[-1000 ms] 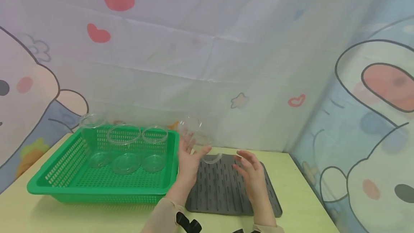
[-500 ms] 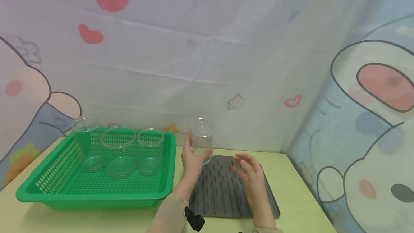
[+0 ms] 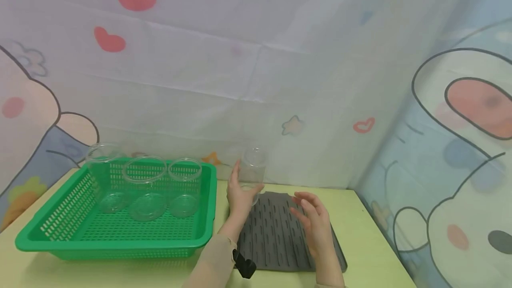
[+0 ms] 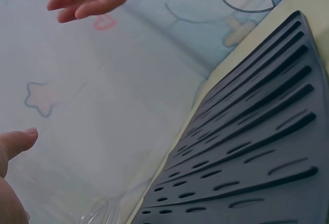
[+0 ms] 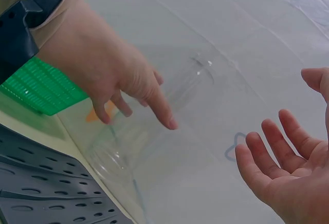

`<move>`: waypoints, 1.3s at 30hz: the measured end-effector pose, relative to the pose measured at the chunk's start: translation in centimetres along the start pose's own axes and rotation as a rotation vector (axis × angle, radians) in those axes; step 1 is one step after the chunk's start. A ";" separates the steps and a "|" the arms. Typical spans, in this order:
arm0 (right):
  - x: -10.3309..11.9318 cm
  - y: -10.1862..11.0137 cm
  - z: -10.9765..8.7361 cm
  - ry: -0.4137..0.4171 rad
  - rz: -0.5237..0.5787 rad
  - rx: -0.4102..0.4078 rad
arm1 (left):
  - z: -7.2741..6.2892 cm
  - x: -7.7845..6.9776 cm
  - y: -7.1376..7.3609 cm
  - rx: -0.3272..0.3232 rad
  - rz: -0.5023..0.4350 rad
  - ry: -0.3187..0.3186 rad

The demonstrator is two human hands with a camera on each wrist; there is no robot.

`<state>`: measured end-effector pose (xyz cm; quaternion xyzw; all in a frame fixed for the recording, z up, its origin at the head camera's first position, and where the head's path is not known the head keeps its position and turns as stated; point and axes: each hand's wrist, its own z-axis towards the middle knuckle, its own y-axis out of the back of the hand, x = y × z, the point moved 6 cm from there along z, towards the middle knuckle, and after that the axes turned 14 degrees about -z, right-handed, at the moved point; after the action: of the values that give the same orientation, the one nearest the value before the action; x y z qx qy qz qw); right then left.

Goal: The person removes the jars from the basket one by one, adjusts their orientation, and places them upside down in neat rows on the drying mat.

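My left hand [image 3: 242,199] grips a clear cup [image 3: 254,170] over the back left corner of a grey ribbed mat [image 3: 276,239]. The cup is upside down, its rim low and its closed base at the top. In the right wrist view the left hand [image 5: 121,70] has its fingers and thumb around the see-through cup [image 5: 110,162]. Only a bit of the cup's rim [image 4: 103,212] shows in the left wrist view. Over the right part of the mat, my right hand [image 3: 318,226] is held up with loosely bent fingers [image 5: 280,147], holding nothing.
A green plastic basket [image 3: 116,246] stands on the left of the pale yellow table [image 3: 370,243]. Inside it are three clear cups, a left one [image 3: 105,177], a middle one [image 3: 146,190] and a right one [image 3: 185,188], mouths up. A printed cloth [image 3: 200,79] hangs behind.
The left hand has moved slightly right, bringing the cup from a tilt to nearly vertical, upside down. The right hand has barely moved. The head view has shifted a little.
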<state>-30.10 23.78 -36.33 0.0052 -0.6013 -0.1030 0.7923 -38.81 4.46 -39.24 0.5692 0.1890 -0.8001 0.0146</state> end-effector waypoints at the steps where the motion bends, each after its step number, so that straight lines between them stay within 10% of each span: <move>1: 0.0 0.0 0.0 0.001 -0.001 -0.001 | 0.0 0.1 0.0 0.001 0.000 0.007; 39: -0.3 0.0 0.0 0.025 -0.023 0.013 | 0.0 3.0 0.2 0.030 0.074 0.075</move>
<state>-30.23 23.83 -36.65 0.0183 -0.5919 -0.1080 0.7985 -39.81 4.82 -42.01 0.6056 0.1563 -0.7797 0.0288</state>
